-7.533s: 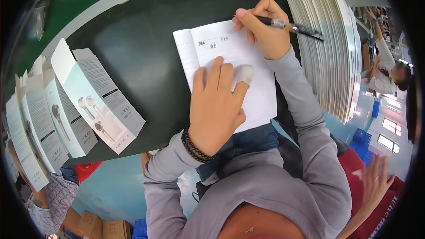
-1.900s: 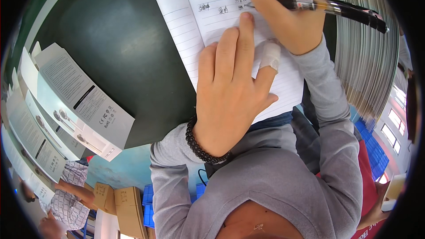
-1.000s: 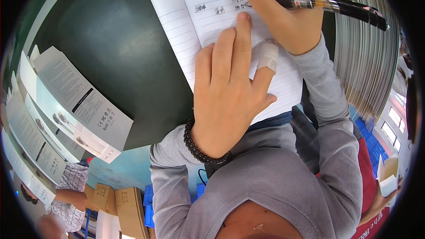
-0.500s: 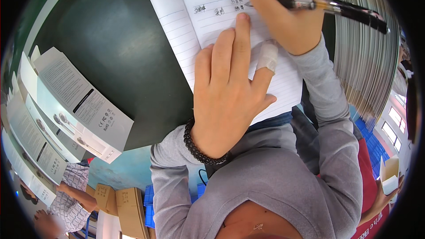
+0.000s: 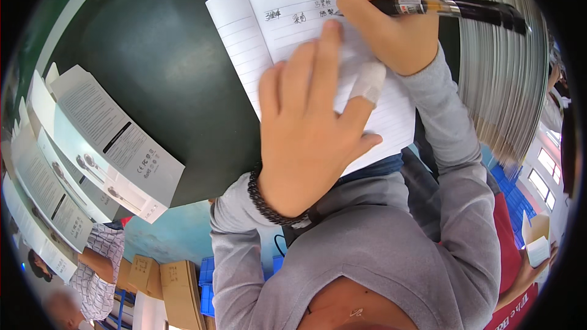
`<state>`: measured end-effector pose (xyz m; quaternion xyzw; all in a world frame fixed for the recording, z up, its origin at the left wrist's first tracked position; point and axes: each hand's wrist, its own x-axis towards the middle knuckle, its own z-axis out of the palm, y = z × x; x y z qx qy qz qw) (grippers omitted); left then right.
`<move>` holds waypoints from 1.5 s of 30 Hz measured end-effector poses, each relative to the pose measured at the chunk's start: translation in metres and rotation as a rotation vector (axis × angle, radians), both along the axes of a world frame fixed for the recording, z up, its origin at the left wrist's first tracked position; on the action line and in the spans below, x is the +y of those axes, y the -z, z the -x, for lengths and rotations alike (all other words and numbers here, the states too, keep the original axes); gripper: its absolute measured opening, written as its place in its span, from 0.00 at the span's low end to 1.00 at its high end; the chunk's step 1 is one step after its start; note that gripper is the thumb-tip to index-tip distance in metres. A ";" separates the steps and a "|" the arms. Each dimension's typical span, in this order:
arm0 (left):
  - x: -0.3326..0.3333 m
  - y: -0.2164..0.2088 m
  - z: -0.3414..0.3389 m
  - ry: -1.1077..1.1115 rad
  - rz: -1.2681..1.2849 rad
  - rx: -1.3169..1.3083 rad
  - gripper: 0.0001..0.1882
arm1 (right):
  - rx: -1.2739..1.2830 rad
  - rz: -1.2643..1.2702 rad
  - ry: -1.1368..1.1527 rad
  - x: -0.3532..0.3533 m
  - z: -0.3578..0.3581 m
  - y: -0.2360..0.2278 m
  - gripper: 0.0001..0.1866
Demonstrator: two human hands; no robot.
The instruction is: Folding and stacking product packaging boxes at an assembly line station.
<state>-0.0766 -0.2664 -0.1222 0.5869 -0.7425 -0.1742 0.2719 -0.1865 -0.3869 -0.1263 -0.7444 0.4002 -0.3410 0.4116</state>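
An open lined notebook [image 5: 244, 36] lies on the dark green table [image 5: 153, 42]. My left hand [image 5: 306, 128] rests flat on its page, fingers spread, with a white bandage on one finger and a dark bead bracelet at the wrist. At the top of the page my right hand [image 5: 391, 18] grips a black pen [image 5: 452, 7], its tip touching the paper beside some handwriting. Grey sleeves cover both forearms.
Several white and grey flat product boxes [image 5: 104, 140] stand in a row at the table's left edge. A tall stack of flat sheets [image 5: 507, 67] fills the right side. Another person [image 5: 92, 269] and cardboard boxes [image 5: 165, 281] are at lower left; another person's hand [image 5: 538, 250] holds a small box at lower right.
The view drew closer to the notebook between the oldest frame and the later ones. Over the last second my right hand shifted slightly along the written line; my left hand stayed flat.
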 end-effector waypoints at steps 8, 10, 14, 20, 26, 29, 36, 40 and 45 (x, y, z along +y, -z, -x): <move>0.020 0.004 0.009 -0.610 -0.049 0.493 0.39 | -0.488 -0.118 0.086 0.008 0.003 -0.001 0.12; 0.025 -0.005 0.006 -0.506 -0.155 0.885 0.43 | -0.350 0.123 0.055 0.032 0.013 -0.019 0.12; 0.053 -0.053 0.033 -0.377 0.082 1.267 0.42 | -0.127 0.861 -0.180 0.090 0.067 -0.089 0.22; 0.080 -0.093 0.111 -0.120 0.296 1.108 0.44 | -0.560 0.922 0.095 0.154 0.108 -0.096 0.18; 0.105 -0.126 0.181 -0.010 0.317 1.203 0.43 | -0.436 1.041 0.353 0.177 0.161 -0.111 0.15; 0.110 -0.135 0.209 0.066 0.349 1.126 0.43 | -0.308 1.036 0.393 0.190 0.195 -0.121 0.14; 0.110 -0.142 0.269 0.204 0.292 1.205 0.42 | -0.365 1.186 0.612 0.198 0.251 -0.120 0.08; 0.111 -0.132 0.285 0.242 0.356 1.243 0.42 | -0.217 1.265 0.694 0.202 0.261 -0.122 0.07; 0.107 -0.138 0.295 0.322 0.497 1.148 0.42 | 1.056 1.357 -0.083 0.270 0.298 -0.265 0.11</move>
